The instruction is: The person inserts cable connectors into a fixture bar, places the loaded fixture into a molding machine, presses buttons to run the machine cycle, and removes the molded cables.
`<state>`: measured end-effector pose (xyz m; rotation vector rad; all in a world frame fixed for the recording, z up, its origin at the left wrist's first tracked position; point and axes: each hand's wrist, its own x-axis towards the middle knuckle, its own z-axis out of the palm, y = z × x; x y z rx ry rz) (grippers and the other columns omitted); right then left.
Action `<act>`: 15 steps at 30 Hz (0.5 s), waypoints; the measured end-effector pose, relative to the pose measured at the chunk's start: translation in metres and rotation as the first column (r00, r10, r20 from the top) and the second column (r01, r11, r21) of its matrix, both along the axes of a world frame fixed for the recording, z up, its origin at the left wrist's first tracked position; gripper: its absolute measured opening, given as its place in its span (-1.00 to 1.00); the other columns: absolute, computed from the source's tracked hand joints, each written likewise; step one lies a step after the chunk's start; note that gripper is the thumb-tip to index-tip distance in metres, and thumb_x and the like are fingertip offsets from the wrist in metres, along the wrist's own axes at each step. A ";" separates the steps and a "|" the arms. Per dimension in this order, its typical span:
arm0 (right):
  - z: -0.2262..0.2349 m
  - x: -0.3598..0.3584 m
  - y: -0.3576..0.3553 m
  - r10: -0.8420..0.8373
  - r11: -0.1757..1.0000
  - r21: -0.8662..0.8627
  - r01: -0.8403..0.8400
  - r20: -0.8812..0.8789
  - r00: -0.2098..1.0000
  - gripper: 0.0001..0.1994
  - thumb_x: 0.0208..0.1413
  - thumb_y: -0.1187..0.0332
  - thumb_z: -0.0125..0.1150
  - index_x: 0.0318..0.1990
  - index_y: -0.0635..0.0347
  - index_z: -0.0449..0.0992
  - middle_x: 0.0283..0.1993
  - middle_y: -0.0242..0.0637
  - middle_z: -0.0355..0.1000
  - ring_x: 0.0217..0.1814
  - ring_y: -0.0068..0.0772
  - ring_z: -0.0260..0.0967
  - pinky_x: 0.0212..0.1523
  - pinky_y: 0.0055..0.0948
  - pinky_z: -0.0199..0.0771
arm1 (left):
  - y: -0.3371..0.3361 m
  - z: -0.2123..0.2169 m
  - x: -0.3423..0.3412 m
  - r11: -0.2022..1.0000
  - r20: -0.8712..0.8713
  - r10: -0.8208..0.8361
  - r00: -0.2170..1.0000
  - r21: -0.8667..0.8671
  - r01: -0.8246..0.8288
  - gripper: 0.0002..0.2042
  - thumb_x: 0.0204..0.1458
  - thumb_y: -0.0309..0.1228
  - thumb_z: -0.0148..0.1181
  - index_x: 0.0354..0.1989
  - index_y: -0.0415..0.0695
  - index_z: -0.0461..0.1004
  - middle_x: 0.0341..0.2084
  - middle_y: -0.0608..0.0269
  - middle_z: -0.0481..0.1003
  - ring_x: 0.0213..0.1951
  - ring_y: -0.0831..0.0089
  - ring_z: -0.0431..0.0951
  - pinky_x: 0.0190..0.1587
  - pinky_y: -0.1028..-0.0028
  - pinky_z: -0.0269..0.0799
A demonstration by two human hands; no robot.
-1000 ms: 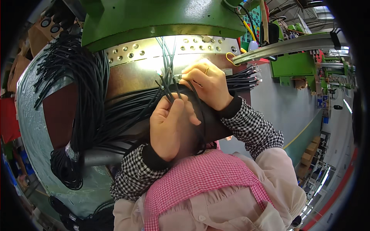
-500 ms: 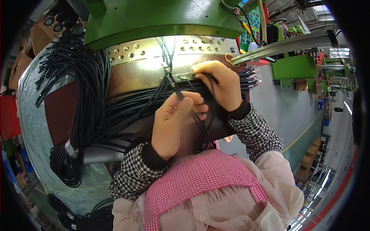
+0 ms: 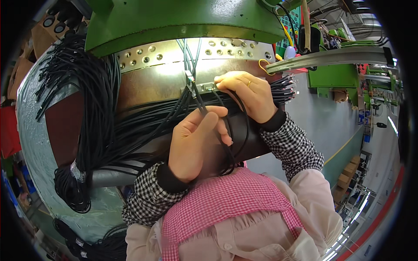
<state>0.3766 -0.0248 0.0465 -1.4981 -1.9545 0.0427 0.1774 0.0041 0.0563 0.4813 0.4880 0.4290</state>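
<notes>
My left hand is closed around black cables that run up between thumb and forefinger. Small metal connectors tip these cables and lie over the left end of a narrow metal fixture. At the fixture's right end is my right hand, its thumb and forefinger pinched on the end of another black cable. That cable loops down below the palm; its tip is hidden by the fingers. A small connector sits in the fixture beside the right fingertips.
Above the hands hangs a green machine body, with a perforated metal plate beneath it. A thick bundle of black cables drapes across the left side. Several cable ends stick out at the right, below a metal rail.
My right fingers have drawn closer together at the fixture, and the cable below that palm bows out further right. The left hand stays nearly in place with its cables; the whole view has shifted slightly.
</notes>
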 end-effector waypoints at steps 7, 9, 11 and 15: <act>-0.006 -0.001 -0.004 -0.076 0.997 -0.002 0.076 -0.036 0.996 -0.81 -0.11 0.52 0.24 -0.28 0.08 0.53 -0.37 -0.39 0.52 -0.34 -0.32 0.48 -0.36 -0.45 0.49 | 0.001 0.011 0.005 0.999 -0.015 -0.028 1.000 -0.031 0.027 -0.69 0.28 -0.35 -0.11 -0.01 -0.35 0.39 -0.59 0.28 0.42 -0.53 0.53 0.45 -0.38 0.52 0.45; 0.010 0.011 -0.002 -0.019 0.999 -0.027 0.019 0.008 1.000 -0.73 -0.14 0.53 0.25 -0.21 0.09 0.53 -0.36 -0.36 0.49 -0.28 -0.29 0.45 -0.27 -0.37 0.47 | 0.003 0.016 0.007 0.999 -0.012 -0.043 0.999 -0.028 0.042 -0.69 0.28 -0.36 -0.11 -0.01 -0.36 0.39 -0.62 0.27 0.41 -0.55 0.52 0.45 -0.41 0.52 0.45; 0.029 0.003 0.002 -0.052 0.998 0.020 0.051 0.072 0.996 -0.70 -0.16 0.57 0.25 -0.19 0.14 0.52 -0.28 -0.28 0.48 -0.20 -0.21 0.44 -0.18 -0.33 0.46 | 0.004 0.018 0.009 0.994 -0.021 -0.101 0.995 -0.037 0.100 -0.70 0.27 -0.36 -0.10 -0.02 -0.36 0.39 -0.62 0.27 0.42 -0.56 0.51 0.46 -0.42 0.52 0.45; 0.017 -0.002 -0.008 -0.102 0.994 0.048 0.099 0.078 0.992 -0.77 -0.15 0.62 0.24 -0.27 0.20 0.49 -0.31 -0.22 0.44 -0.23 -0.16 0.42 -0.18 -0.32 0.44 | 0.000 0.029 0.016 0.957 -0.124 -0.284 0.951 0.028 0.290 -0.69 0.27 -0.31 -0.08 -0.08 -0.33 0.44 -0.55 0.19 0.49 -0.51 0.44 0.53 -0.38 0.50 0.48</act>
